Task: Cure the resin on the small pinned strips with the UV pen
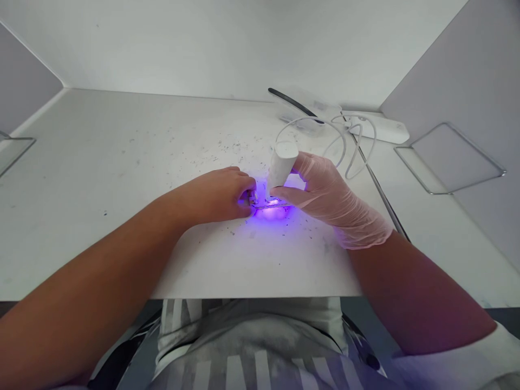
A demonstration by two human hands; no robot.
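Note:
My right hand (320,187), in a thin see-through pinkish glove, grips a white handheld UV lamp (281,165) upright, its head pointing down. Violet light spills from its lower end onto the tabletop. Directly beneath the lamp lies a thin, narrow strip-like piece (271,206), washed out by the glow, so its kind is unclear. My bare left hand (231,192) rests on the table to the left of the lamp, fingers curled and pinching the strip's left end. A small shiny bit shows between those fingers. A white cable (309,120) loops behind the lamp.
Dark crumbs and specks (227,146) are scattered over the white table (101,162). Toward the back lie a black curved strip (292,102), a clear plastic container (306,123) and a white power strip (384,129). A wire frame (449,157) stands at the right wall.

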